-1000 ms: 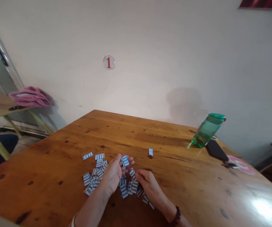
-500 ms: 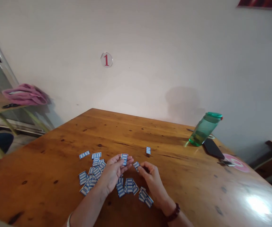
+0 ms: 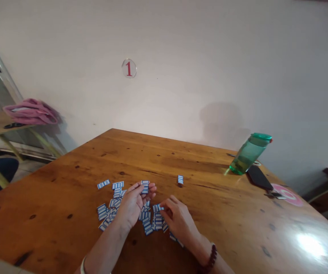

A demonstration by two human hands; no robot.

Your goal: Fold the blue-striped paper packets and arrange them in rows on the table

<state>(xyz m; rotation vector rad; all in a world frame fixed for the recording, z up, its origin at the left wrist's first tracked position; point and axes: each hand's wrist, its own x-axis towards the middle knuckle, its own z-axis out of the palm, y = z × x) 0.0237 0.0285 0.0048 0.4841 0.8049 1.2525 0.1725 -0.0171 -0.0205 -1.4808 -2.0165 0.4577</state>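
Small flat blue-and-white striped rectangular pieces point(image 3: 102, 211) lie scattered on the brown varnished wooden table point(image 3: 75, 232), in a loose heap beside the left forearm and another between the two hands, many of them overlapping. A few more show under the edge of the right hand point(image 3: 179, 217).

From where I stand, the left hand point(image 3: 132, 203) is half open, palm turned up, with a striped piece point(image 3: 145, 183) held under the thumb and resting on the fingers. I'd say the thumb is there to keep it from sliding off; whether more than one is stacked there, I can't tell. The right hand is nearly closed, thumb and fingertips drawn together at the edge of a piece on top of the nearer heap point(image 3: 158, 221). Whether it is pinched or merely touched, I can't make out.

One lone striped piece point(image 3: 180, 179) lies well apart, beyond the right hand, and a slanted strip point(image 3: 103, 184) sits just past the left heap.

Off to the right, a translucent green bottle point(image 3: 249, 156) with a green lid stands near a flat black rectangular object point(image 3: 258, 177) and a pink round mat point(image 3: 294, 196), probably set there to leave the hands room.
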